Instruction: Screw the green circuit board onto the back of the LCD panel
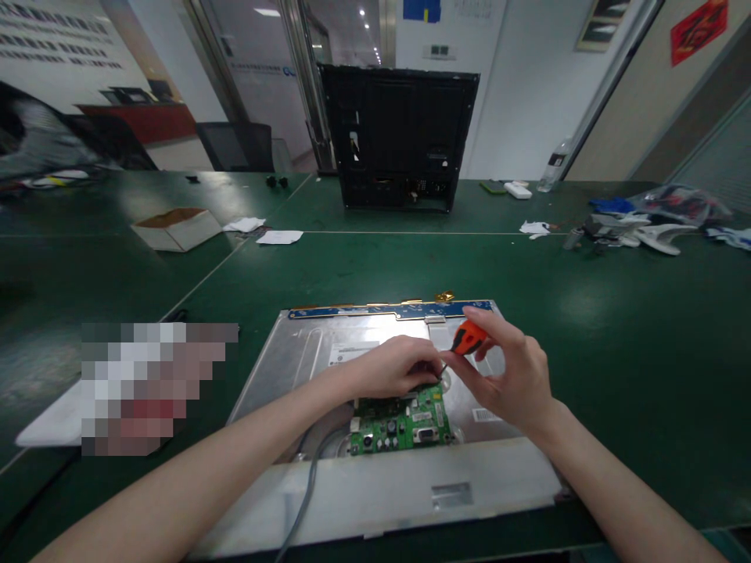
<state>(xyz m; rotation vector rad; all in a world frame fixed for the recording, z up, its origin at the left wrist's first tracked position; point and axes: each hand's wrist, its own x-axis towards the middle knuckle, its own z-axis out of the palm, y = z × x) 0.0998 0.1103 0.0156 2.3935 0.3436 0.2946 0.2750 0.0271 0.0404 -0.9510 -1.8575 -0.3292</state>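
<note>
Two hands (pixel 399 367), orange screwdriver (pixel 468 339); labels illegible, perhaps.

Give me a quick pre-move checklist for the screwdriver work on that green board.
1. Right hand grips the orange-handled screwdriver: ok.
2. Screwdriver tip seated on a screw: cannot tell, the left hand hides the tip.
3. Left hand steadies the top edge of the green circuit board: ok.
4. Metal monitor back panel lies flat on the green table: ok.
5. Grey cable runs off the near edge, away from the screwdriver: ok.
6. Loose screws accounted for: cannot tell, none can be made out.
</note>
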